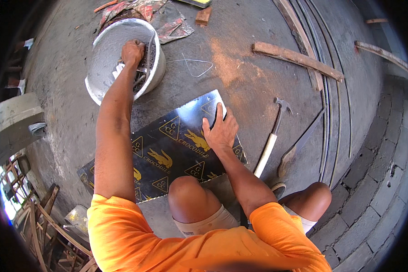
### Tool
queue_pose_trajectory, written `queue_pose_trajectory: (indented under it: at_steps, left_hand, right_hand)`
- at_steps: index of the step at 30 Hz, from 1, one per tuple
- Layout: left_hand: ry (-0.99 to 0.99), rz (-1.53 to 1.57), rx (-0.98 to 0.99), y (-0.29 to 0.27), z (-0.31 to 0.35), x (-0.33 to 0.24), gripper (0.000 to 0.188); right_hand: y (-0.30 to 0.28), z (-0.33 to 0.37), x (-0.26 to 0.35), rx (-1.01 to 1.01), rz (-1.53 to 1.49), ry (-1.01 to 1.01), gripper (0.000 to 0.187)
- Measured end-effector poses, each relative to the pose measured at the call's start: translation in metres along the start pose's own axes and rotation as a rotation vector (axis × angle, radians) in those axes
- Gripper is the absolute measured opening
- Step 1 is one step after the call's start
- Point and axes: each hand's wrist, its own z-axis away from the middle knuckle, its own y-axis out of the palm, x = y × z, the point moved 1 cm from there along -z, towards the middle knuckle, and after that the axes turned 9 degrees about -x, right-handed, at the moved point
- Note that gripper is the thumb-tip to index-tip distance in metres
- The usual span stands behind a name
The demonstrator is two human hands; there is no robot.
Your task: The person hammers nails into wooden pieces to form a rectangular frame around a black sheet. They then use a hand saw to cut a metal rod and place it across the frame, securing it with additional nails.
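Observation:
My left hand (133,51) reaches into a white plastic bucket (105,56), its fingers curled together over a heap of small dark pieces that look like nails. What lies between those fingers, if anything, is hidden. Some white material and a bar-like thing are also in the bucket. My right hand (221,132) lies with spread fingers on a black-faced plywood board (167,152) with yellow printing, which is flat on the floor before my knees. Right of the board are a claw hammer (275,124) with a pale handle and a handsaw (301,141) with a wooden handle.
Timber lengths (299,60) and long metal rods (337,104) lie at the right, beside a block wall (367,186). A bent wire (199,72) and reddish dust are beyond the board. Crumpled sacking (167,20) lies behind the bucket; scrap wood (45,222) is piled at lower left.

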Motion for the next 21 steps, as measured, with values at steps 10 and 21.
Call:
queue_pose_trajectory:
  at_steps: [10,21]
  left_hand:
    - [-0.087,0.015,-0.018,0.012,-0.008,0.005,0.042]
    - [-0.098,0.188,-0.022,0.019,-0.028,0.040,0.024]
  right_hand:
    - [-0.005,-0.002,0.004,0.015,0.012,0.039,0.079]
    - [-0.006,-0.004,0.000,0.009,-0.060,0.035,0.081]
